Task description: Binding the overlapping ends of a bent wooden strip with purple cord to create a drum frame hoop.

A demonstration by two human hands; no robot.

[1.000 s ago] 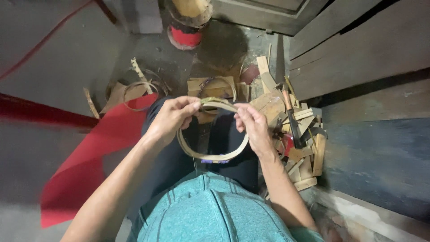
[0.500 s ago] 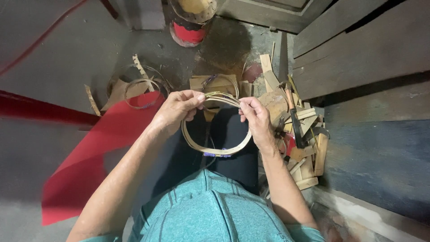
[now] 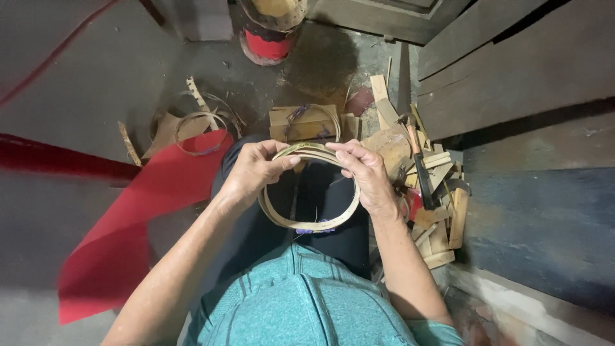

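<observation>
**Bamboo hoop held in both hands over a worker's lap**

Bamboo hoop, a pale round ring of thin bent strip (image 3: 309, 187), sits between two bare hands above the dark-trousered lap of a seated person seen from overhead. The left hand (image 3: 251, 172) grips the ring's upper left arc, thumb laid along the top edge and fingers curled under it. The right hand (image 3: 366, 174) clasps the upper right arc, its fingers folded over the strip and knuckles turned up. Both forearms reach in from the bottom of the frame and bend inward at the wrists. A small patch of purple binding shows on the hoop's near side, opposite the fingertips; what it fastens is too small to make out.

Just beyond the fingertips a squat wooden block (image 3: 303, 123) carries another thin ring looped over it. To the right of the right hand's fingers lies a heap of pale wooden offcuts (image 3: 442, 211), with a dark-handled tool (image 3: 419, 168) resting on top, its head partly buried. Left of the left hand's fingers a red sheet (image 3: 138, 224) spreads across the grey floor, and a second finished bamboo ring (image 3: 195, 131) lies past it. A red-based round container (image 3: 272, 29) is cut off by the top edge, its contents unclear.
</observation>
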